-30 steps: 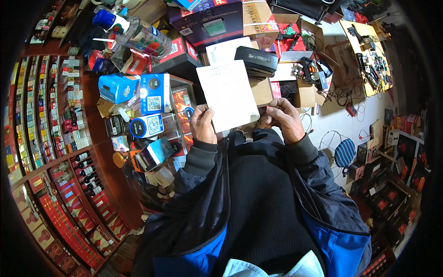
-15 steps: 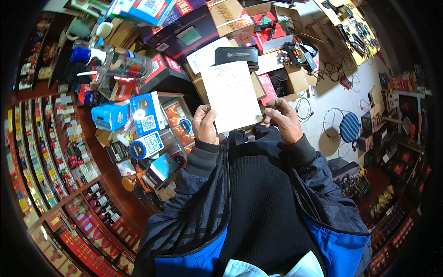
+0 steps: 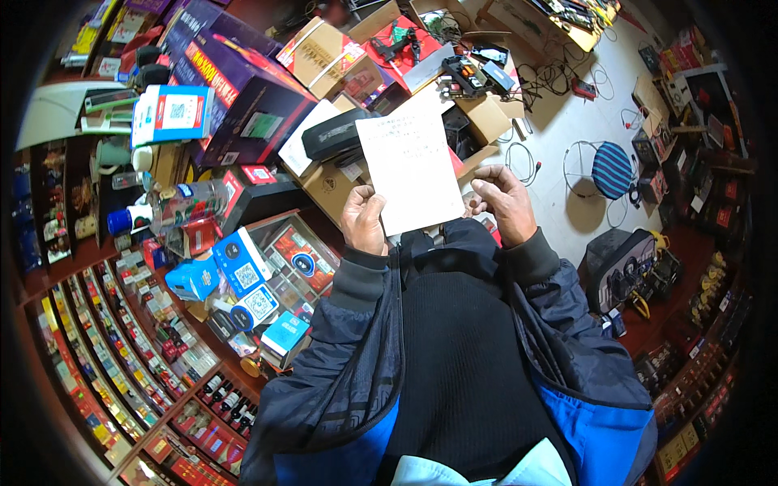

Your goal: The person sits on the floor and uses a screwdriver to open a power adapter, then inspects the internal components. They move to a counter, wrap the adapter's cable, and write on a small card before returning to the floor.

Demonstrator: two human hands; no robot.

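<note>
My left hand (image 3: 365, 220) pinches the lower left edge of a white sheet of paper (image 3: 412, 182), with the thumb on its face. Several lines of faint handwriting run across the upper half of the sheet. To the right of the paper is my right hand (image 3: 506, 206), its fingers loosely bent and a little apart. A small gap shows between its fingertips and the sheet's right edge. Behind the top left of the paper, a black oblong case (image 3: 334, 136) lies on a cardboard box (image 3: 324, 188).
A glass-topped counter (image 3: 279, 235) with blue code-bearing boxes (image 3: 243, 267) is at the left, near a clear bottle (image 3: 190, 206) and a large purple box (image 3: 235, 101). Loose cables (image 3: 519, 158) and a striped stool (image 3: 612, 170) are on the right. Stocked shelves (image 3: 105, 348) line the left.
The view has swung to the right, so the surroundings sit further left. My right hand's fingers have come away from the paper's right edge. My left hand keeps its hold on the paper.
</note>
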